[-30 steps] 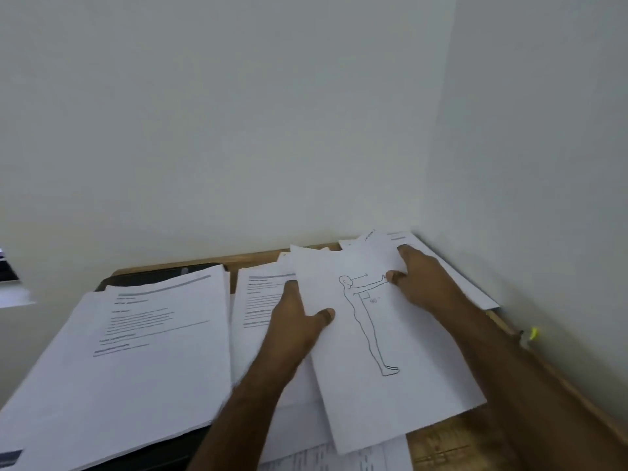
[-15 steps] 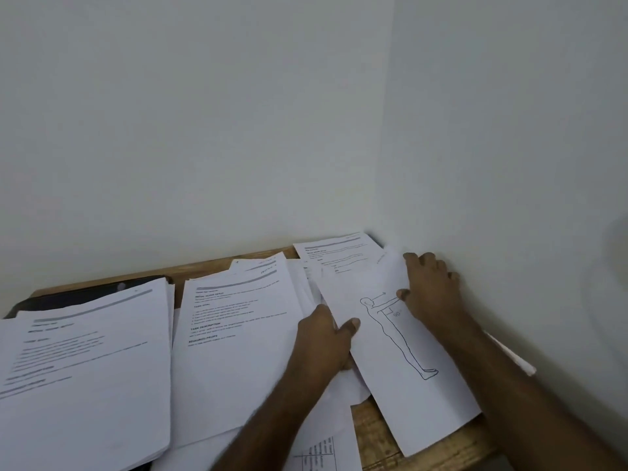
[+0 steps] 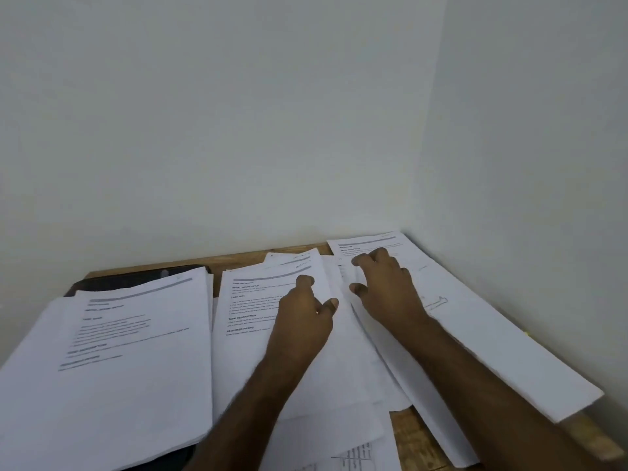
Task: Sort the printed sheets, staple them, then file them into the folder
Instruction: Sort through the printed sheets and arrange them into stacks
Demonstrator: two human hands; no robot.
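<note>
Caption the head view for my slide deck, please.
Both hands, left and right, spread printed sheets across a wooden desk.

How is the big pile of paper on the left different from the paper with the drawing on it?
The left pile is thick, many sheets; the drawing sheet looks single. The pile shows lines of text; the sheet shows a line drawing. No hand touches the pile; the right hand rests on the sheet. Both are white printed paper.
</note>
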